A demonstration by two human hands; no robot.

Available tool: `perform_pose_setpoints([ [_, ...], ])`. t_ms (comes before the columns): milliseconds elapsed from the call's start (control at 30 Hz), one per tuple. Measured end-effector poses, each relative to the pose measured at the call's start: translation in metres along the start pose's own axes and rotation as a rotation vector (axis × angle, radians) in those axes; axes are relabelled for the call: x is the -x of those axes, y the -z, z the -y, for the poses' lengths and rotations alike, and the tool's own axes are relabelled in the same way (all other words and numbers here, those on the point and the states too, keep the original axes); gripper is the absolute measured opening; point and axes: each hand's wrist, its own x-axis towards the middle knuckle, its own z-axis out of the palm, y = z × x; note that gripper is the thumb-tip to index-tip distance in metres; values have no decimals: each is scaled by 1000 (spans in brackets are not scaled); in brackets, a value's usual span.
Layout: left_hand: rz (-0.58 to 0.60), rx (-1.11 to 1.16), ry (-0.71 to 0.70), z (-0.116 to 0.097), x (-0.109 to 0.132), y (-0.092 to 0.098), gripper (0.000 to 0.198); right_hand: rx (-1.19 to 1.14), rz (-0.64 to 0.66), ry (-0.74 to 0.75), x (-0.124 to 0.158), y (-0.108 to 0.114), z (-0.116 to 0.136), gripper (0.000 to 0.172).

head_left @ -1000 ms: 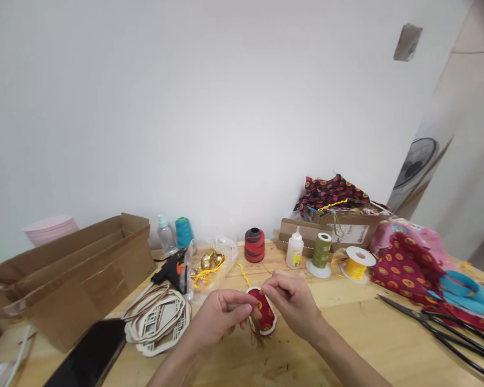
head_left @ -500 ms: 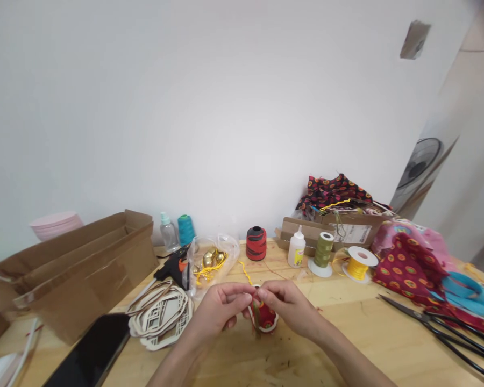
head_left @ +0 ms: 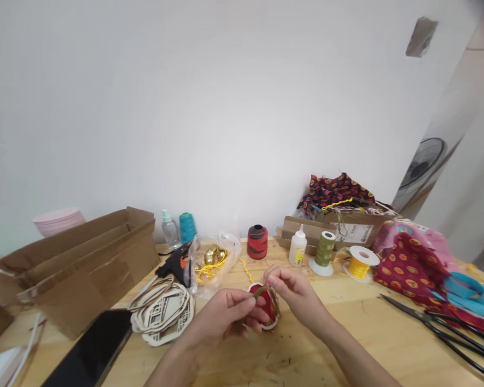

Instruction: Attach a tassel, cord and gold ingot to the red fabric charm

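Centrally, curved green strands (head_left: 260, 292), scalloped panel (head_left: 268, 302)

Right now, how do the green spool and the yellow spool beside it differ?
The green spool is tall and narrow; the yellow spool is squat and wider in its winding. The green spool has a small top above a broad white base, while the yellow spool has broad pale discs top and bottom. Both stand on the wooden table.

It looks like a craft workshop: against a white wall (head_left: 226, 107), a wooden worktable (head_left: 349, 301) carries a hot-glue gun (head_left: 173, 267) and wooden cutouts (head_left: 165, 312) at left, a glue bottle (head_left: 298, 248), olive thread spool (head_left: 326, 250) and yellow cord spool (head_left: 358, 267) farther right, then red patterned fabric (head_left: 409, 269) and scissors (head_left: 424, 317).
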Motion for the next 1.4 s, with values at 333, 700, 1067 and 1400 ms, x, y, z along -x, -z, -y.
perform_pose_setpoints([
  [333, 149, 344, 114, -2, 9, -7, 34, -282, -202, -184, -2, 1, -2, 28],
  [700, 81, 270, 71, 1, 6, -5, 14, -273, -198, -200, -2, 0, 3, 32],
  [1067, -82, -136, -147, 0, -4, -4, 29, -238, -87, -163, -2, -1, 1, 30],
  [1400, -342, -490, -411, -2, -7, -8, 31, 55, 40, -64, 3, -9, -10, 23],
])
